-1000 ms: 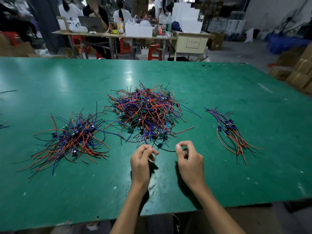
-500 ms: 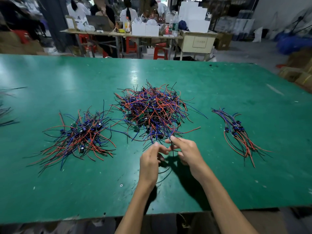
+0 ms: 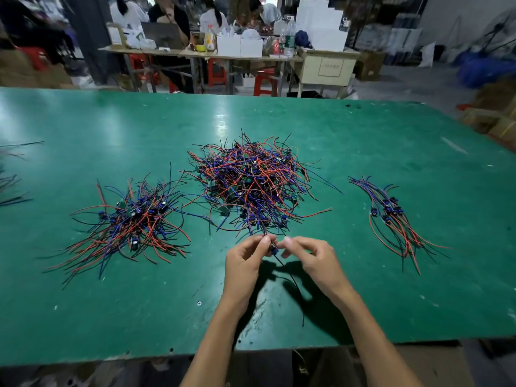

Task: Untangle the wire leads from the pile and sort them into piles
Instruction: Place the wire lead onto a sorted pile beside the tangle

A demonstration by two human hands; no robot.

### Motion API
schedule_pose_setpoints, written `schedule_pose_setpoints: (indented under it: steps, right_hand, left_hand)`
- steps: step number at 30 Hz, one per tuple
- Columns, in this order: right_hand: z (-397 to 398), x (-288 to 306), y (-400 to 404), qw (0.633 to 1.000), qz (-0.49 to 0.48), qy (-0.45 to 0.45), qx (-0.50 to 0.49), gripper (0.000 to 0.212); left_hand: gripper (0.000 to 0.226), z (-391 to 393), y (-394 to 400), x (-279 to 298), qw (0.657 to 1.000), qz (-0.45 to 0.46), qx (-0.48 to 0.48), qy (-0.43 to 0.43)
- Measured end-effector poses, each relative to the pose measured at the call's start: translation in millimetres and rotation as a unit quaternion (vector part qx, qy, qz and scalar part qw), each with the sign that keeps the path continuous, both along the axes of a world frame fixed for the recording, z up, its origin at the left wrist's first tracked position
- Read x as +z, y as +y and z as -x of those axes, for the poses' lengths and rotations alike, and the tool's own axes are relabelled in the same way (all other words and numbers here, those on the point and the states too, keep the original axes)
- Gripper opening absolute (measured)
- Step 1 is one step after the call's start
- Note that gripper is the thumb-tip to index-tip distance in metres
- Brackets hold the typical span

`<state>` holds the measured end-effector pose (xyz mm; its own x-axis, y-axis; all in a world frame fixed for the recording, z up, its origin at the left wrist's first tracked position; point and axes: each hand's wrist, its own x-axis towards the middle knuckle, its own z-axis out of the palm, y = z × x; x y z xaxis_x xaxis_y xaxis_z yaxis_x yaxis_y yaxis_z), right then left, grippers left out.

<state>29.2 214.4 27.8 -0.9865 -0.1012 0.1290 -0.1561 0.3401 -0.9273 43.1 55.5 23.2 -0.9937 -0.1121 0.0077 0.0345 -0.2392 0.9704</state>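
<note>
A big tangled pile (image 3: 251, 182) of red, blue and black wire leads with small boards lies mid-table. A looser pile (image 3: 131, 222) spreads to its left. A neat combed bundle (image 3: 393, 219) lies to the right. My left hand (image 3: 245, 263) pinches wires that run up into the big pile's near edge. My right hand (image 3: 310, 258) pinches a small blue part (image 3: 273, 249) on a wire lead between both hands. A black wire (image 3: 290, 277) trails down from it toward me.
The green table (image 3: 111, 317) ends close to me at its front edge. Some dark wires (image 3: 11, 188) lie at the far left edge. Behind the table stand benches with boxes, bottles and seated people (image 3: 167, 20). Cardboard boxes (image 3: 497, 115) sit at the right.
Both hands rose from the bare table to the big pile's near edge, came together, and now pinch a lead pulled partly out of it.
</note>
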Motion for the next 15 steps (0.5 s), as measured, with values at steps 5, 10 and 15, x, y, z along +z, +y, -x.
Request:
schedule_pose_setpoints:
  steps: [5,10,15]
  right_hand:
    - [3,-13,8,0.963,0.213,-0.012,-0.164,0.028]
    - [4,-18,4,0.979,0.025,0.027,-0.198,0.040]
    - [34,35,-42,0.978,-0.106,0.028,-0.178,0.048]
  left_hand:
    - [0.012,3,-3,-4,0.999,-0.006,0.036,-0.012]
    - [0.014,8,-2,-10,0.997,-0.012,0.063,-0.039]
    - [0.014,9,2,-16,0.995,0.045,0.072,-0.050]
